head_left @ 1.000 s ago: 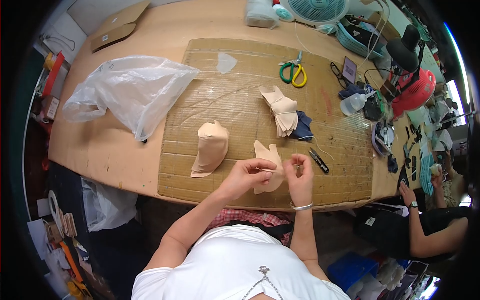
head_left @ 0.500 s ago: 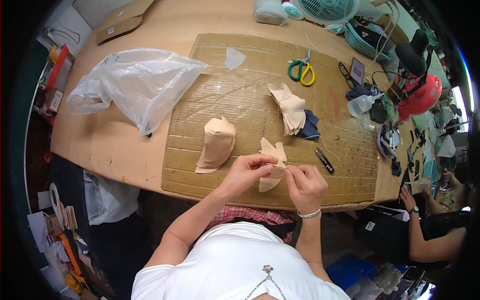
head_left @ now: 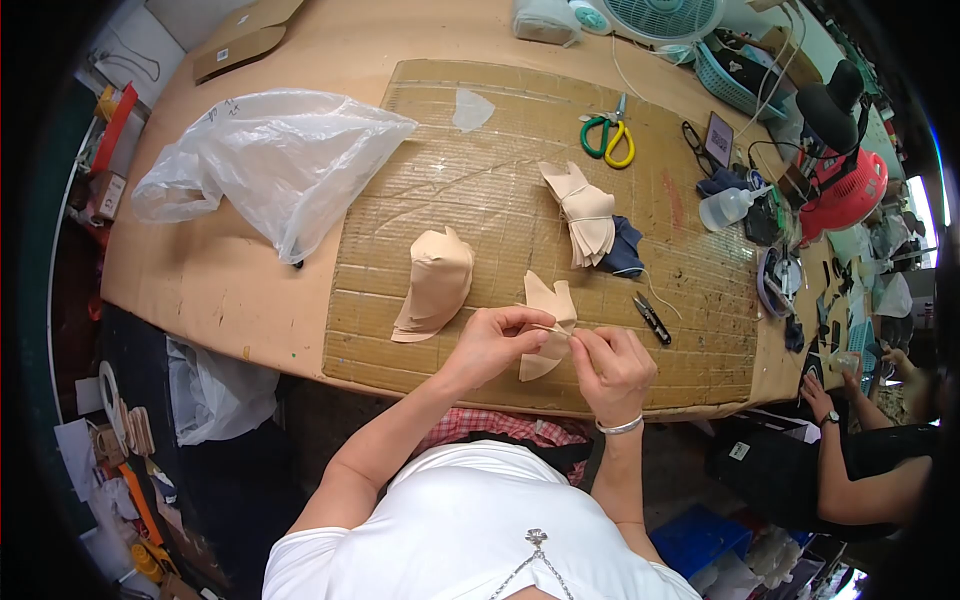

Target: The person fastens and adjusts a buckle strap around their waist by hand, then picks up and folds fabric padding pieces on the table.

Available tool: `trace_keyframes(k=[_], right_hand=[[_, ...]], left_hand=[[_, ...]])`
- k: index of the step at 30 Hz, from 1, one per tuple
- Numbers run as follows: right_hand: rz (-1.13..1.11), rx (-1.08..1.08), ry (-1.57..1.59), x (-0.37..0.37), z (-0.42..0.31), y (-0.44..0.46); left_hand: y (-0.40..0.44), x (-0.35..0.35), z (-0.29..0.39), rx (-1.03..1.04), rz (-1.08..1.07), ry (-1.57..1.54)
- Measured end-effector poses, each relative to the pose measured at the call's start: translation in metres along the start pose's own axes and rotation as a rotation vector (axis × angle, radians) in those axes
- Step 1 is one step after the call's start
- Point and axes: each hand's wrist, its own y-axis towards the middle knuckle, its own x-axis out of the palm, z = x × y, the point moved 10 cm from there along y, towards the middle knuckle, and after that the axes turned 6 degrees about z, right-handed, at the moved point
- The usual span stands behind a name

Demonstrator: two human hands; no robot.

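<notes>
My left hand [head_left: 497, 343] is closed in a pinch on a thin beige fabric-like piece [head_left: 556, 334]. My right hand [head_left: 612, 370] pinches the same piece at its right edge, the fingertips of both hands almost meeting. Beneath them, more beige cut pieces [head_left: 546, 296] lie on the cardboard sheet, partly covered by my fingers. To the left stands a curved stack of beige pieces [head_left: 440, 275]. Beyond my hands, a beige bundle [head_left: 585, 215] is tied round with string, next to a dark blue cloth piece [head_left: 624, 247].
Thread snips [head_left: 652, 318] lie right of my hands, and green-and-yellow scissors [head_left: 607, 138] farther back. A plastic bag [head_left: 290, 165] covers the left side of the cardboard sheet [head_left: 500, 190]. A squeeze bottle [head_left: 727, 207] and red lamp [head_left: 845, 190] stand right. A co-worker's arm [head_left: 835, 450] shows at far right.
The camera view has shifted slightly. Both hands keep their pinch on the beige piece, with only a slight movement of the fingers.
</notes>
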Motion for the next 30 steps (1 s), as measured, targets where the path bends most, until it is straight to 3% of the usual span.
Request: trace_keyframes(k=[18, 30], right_hand=[[-0.036, -0.007, 0.010, 0.012, 0.000, 0.000], [-0.007, 0.015, 0.034, 0.011, 0.005, -0.006]], left_hand=[[0.003, 0.006, -0.001, 0.056, -0.043, 0.037], [0.004, -0.002, -0.003, 0.005, 0.060, 0.021]])
